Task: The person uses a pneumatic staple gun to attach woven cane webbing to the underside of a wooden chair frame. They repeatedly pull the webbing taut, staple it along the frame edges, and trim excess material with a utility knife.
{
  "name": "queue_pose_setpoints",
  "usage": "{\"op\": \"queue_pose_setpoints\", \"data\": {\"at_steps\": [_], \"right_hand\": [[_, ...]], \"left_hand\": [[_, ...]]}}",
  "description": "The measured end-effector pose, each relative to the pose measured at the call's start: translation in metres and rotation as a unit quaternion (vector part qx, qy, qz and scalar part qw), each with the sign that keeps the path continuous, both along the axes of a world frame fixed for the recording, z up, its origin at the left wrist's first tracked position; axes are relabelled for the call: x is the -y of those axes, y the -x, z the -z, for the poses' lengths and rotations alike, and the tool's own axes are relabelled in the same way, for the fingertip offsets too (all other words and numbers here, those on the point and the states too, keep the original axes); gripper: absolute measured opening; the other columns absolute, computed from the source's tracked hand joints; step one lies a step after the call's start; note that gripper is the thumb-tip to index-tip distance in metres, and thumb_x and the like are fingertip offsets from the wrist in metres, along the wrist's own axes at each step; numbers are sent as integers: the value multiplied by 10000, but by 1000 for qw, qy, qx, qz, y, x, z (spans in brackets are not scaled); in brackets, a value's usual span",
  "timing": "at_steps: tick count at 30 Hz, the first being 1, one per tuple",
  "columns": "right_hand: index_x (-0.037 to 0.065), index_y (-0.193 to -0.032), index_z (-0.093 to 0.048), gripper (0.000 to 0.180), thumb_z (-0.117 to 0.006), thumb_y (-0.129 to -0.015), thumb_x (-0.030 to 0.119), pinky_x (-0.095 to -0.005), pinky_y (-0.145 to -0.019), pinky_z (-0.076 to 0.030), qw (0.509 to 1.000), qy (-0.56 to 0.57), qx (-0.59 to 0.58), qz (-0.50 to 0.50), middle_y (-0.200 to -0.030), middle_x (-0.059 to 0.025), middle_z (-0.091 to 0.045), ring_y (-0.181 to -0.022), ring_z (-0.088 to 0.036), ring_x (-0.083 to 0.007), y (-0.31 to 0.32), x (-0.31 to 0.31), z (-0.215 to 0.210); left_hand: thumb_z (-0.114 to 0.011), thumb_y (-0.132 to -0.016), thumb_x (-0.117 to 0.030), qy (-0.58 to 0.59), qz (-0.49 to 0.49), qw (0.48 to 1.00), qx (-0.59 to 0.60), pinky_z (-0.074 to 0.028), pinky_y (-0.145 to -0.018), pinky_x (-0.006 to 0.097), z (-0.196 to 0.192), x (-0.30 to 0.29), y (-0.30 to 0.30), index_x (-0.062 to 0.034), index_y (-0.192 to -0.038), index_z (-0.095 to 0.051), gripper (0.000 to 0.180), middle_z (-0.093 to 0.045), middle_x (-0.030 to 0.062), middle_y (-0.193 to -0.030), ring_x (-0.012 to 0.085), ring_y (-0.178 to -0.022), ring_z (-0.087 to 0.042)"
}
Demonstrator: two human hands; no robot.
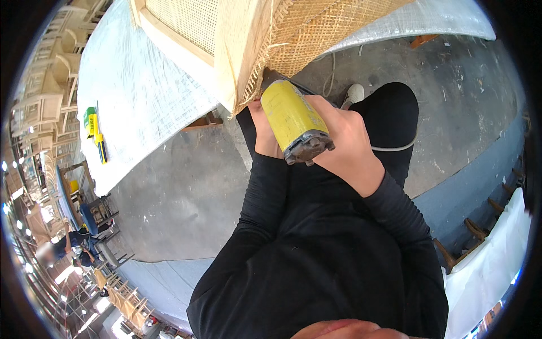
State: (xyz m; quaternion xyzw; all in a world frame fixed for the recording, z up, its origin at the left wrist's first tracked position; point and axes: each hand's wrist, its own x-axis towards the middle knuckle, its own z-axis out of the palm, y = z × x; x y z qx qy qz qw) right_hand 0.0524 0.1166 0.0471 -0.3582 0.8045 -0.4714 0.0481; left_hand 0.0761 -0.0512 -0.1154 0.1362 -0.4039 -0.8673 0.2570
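A yellow pneumatic staple gun [293,116] with a dark end cap is in front of my chest, its far end by the wooden frame. My right hand [344,133] is closed around it from the right side. My left hand [265,133] is just left of the tool, close under the corner of the frame; its fingers are hidden by the tool and the frame edge. Woven cane webbing [322,31] covers the pale wooden frame [240,48], with frayed strands along its trimmed edge. The tool's nose is out of sight.
The frame rests on a table covered in whitish plastic [135,85]. A yellow utility knife [100,147] and a green-and-yellow box [90,121] lie at its left. A hose [395,149] runs by my right leg. Wooden chair frames and people are at far left.
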Motion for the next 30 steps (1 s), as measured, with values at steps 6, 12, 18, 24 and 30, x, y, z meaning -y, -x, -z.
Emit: {"op": "queue_pose_setpoints", "data": {"at_steps": [6, 12, 18, 24, 30], "right_hand": [[59, -1160, -601, 516, -829, -699, 100, -463, -683, -571, 1000, -14, 19, -5, -874, -183, -730, -790, -719, -382, -1, 3, 2], [50, -1177, -591, 526, -806, -699, 92, -461, -694, -574, 1000, -22, 4, -10, -911, -196, -734, -811, -717, -391, 0, 4, 5], [34, -1235, -613, 655, -862, -636, 125, -426, -690, -560, 1000, 7, -10, -5, -902, -224, -704, -839, -693, -428, -8, 3, 13], [55, -1197, -602, 571, -817, -669, 98, -465, -688, -565, 999, -38, 7, -7, -904, -207, -727, -815, -706, -411, -8, 5, 4], [64, -1173, -588, 528, -793, -687, 84, -486, -694, -565, 998, -58, 2, -9, -896, -197, -735, -807, -712, -405, -7, 8, 8]], "left_hand": [[-654, -943, -176, -14, 1, 1000, -6, -603, -821, 362, 2, -2, -4, 18, -1197, -651, 320, -722, 143, -1093, 233, -931, -712], [-635, -942, -263, -39, 8, 999, -10, -584, -861, 372, 2, 0, -5, 15, -1228, -626, 398, -703, 149, -1123, 247, -970, -690], [-616, -942, -350, -71, 19, 997, -16, -565, -900, 382, 5, 5, -5, 12, -1259, -602, 481, -684, 155, -1152, 260, -1009, -667], [-597, -941, -437, -107, 27, 994, -22, -546, -940, 392, 12, 5, -7, 10, -1290, -578, 566, -666, 161, -1182, 273, -1047, -645], [-578, -941, -524, -167, 47, 984, -31, -527, -980, 402, 16, 9, -3, 7, -1320, -553, 653, -647, 167, -1212, 286, -1086, -622]]}}
